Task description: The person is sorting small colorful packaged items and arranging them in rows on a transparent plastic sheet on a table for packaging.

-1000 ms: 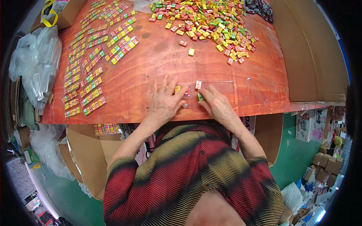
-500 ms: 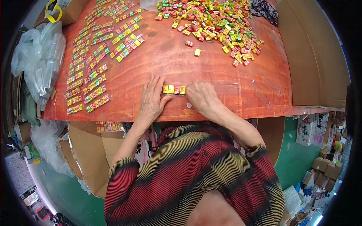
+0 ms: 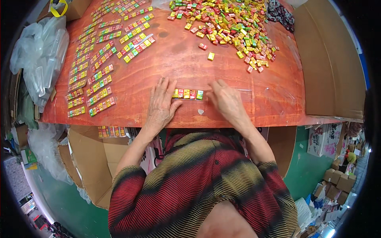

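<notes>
Small colourful boxes (image 3: pixel 186 94), red, yellow and green, stand in a short row in front of me on the table. They lie along a long clear plastic tray (image 3: pixel 243 90) that runs on to the right. The rightmost box, a green one (image 3: pixel 200 95), sits slightly apart from the others. My left hand (image 3: pixel 160 102) lies flat at the row's left end, fingers stretched and thumb beside the first box. Just right of the green box is my right hand (image 3: pixel 230 104). Its fingers are bent and partly blurred, and whatever may be under them is hidden.
A big heap of loose boxes (image 3: pixel 234 27) covers the far right. Filled strips (image 3: pixel 101 93) lie in rows on the left. Clear plastic bags (image 3: pixel 43 55) hang off the left edge. A cardboard panel (image 3: pixel 325 59) stands at right; an open carton (image 3: pixel 89 158) is below the table.
My right hand has moved off the row to the right, uncovering the green box at its end. My left hand keeps its place by the row. The whole view has shifted slightly.
</notes>
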Available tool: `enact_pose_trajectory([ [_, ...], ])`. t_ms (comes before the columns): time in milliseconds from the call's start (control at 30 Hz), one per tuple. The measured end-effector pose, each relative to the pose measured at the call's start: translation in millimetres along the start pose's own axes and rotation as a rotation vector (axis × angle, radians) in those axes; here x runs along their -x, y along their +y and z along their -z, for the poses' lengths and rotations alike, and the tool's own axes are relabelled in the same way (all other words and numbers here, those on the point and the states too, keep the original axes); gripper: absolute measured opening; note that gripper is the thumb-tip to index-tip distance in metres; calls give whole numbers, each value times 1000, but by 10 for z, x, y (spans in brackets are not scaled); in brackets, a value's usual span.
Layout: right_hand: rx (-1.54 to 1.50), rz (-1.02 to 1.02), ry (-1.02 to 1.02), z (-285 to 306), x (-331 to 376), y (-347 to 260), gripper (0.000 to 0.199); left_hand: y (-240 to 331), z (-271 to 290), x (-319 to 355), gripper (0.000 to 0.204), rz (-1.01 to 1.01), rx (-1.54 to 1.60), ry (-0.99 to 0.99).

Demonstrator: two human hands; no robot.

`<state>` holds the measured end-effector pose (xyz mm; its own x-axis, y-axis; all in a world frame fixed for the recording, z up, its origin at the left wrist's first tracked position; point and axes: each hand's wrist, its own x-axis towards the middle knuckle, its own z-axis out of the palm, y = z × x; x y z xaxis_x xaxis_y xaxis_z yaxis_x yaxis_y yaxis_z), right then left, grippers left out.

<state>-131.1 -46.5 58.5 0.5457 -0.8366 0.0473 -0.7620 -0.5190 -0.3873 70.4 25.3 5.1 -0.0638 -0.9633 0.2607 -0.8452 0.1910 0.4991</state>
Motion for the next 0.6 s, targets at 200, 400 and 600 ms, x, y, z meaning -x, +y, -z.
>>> enact_pose_trajectory([
  [200,93,1,70,25,44,81,17,203,-120,-81,54,-111,-107,-35],
  [400,87,33,46,-193,20,245,17,263,-200,-106,50,-189,-157,-128],
  [600,-17,195,128,-225,41,71,18,270,-186,-97,50,-167,-147,-116],
])
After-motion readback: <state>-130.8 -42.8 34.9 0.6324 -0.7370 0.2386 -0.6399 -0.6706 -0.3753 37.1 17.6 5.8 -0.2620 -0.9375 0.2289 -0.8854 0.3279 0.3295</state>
